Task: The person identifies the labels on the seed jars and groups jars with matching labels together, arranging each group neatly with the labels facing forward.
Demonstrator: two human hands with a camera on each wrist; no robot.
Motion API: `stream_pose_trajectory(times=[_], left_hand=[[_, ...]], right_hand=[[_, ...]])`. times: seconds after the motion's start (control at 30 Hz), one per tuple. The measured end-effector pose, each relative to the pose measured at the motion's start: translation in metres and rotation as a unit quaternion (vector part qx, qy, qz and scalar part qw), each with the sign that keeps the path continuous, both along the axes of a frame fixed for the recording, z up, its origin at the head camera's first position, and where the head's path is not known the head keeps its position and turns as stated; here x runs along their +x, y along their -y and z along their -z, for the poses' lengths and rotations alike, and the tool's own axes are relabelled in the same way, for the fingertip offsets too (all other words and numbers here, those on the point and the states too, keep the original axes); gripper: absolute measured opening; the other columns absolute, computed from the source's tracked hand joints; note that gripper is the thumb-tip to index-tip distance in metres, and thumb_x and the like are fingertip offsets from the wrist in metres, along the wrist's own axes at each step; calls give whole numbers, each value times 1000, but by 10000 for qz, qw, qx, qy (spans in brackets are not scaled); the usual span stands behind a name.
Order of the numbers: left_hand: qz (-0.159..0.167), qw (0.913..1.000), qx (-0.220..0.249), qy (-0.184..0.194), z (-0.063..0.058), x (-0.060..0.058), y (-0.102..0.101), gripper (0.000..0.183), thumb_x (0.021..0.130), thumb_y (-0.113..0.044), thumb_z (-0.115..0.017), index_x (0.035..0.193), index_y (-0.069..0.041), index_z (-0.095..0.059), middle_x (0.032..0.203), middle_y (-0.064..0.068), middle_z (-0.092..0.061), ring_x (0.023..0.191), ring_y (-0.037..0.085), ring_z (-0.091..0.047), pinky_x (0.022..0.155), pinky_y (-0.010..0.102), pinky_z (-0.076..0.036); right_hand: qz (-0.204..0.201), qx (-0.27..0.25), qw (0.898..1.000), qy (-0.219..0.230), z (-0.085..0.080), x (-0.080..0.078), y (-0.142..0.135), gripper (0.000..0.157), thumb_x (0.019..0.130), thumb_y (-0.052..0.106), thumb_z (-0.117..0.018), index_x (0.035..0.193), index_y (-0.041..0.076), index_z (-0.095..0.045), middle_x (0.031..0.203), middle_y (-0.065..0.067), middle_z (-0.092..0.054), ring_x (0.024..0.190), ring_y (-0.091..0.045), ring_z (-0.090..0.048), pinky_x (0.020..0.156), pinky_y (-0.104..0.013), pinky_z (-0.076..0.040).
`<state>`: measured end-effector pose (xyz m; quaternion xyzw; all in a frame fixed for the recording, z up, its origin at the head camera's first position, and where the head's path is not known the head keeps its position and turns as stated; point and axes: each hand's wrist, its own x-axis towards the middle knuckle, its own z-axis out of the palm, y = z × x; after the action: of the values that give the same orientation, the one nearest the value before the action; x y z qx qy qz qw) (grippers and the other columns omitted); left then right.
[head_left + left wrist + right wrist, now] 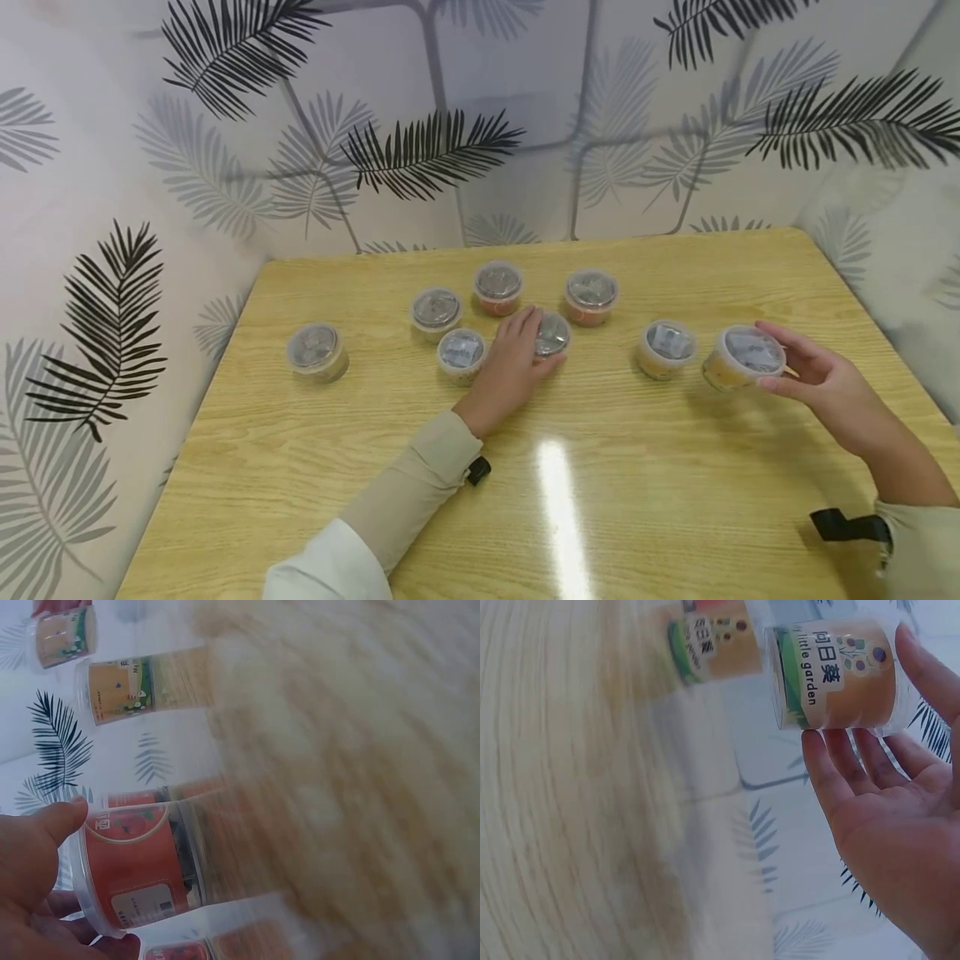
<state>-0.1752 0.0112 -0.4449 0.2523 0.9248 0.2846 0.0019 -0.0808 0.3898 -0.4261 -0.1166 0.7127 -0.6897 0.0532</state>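
My right hand (840, 396) holds a round plastic tub (746, 360) with a clear lid, raised a little above the table at the right. In the right wrist view this tub (840, 675) has an orange and green label reading "little garden", with thumb and fingers on opposite sides. Near the middle, my left hand (506, 371) grips another lidded tub (552, 335) by its lid. The left wrist view shows that tub (135, 862) with a red label, standing on the table, thumb on one side and fingers on the other.
Close left of my left hand stand a small tub (461, 354) and a second tub (436, 311). Two red tubs, one (498, 287) and another (592, 296), are behind it. An orange tub (666, 348) stands between my hands; one tub (315, 350) is far left. A patterned wall (517, 200) borders the wooden table (337, 458).
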Motion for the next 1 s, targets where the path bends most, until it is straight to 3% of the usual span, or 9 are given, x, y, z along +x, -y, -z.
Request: stream_pose_trajectory(times=[0.3, 0.5, 0.73, 1.0], left_hand=[[-21, 10000, -29, 53, -1, -3, -3, 70, 91, -44, -55, 144, -5, -29, 148, 8, -27, 136, 20, -21, 108, 36, -26], [13, 10000, -46, -45, 1, -3, -3, 69, 91, -44, -55, 144, -6, -30, 146, 8, -29, 135, 19, -22, 107, 36, -28], [78, 10000, -23, 45, -2, 5, -4, 69, 89, -41, -59, 143, -7, -32, 146, 10, -30, 134, 22, -24, 106, 36, -29], [382, 9990, -239, 56, -6, 29, 3, 71, 89, -46, -58, 143, -8, -33, 144, 8, -32, 130, 23, -28, 103, 34, -34]], right_hand=[[402, 999, 9935, 370, 14, -17, -16, 62, 92, -3, -53, 147, 11, -27, 140, 5, -36, 115, 6, -44, 81, -10, -43], [295, 1352, 9896, 386, 23, -28, -16, 63, 93, 0, -53, 147, 11, -25, 144, 4, -32, 117, 9, -40, 83, -10, -42], [95, 754, 9963, 408, 28, -38, -9, 62, 92, -4, -52, 147, 6, -24, 139, 6, -38, 117, 5, -42, 84, -12, -44], [-52, 311, 9989, 334, 34, -48, 0, 61, 90, -10, -50, 145, 2, -27, 131, 7, -48, 113, -1, -49, 83, -16, -46]])
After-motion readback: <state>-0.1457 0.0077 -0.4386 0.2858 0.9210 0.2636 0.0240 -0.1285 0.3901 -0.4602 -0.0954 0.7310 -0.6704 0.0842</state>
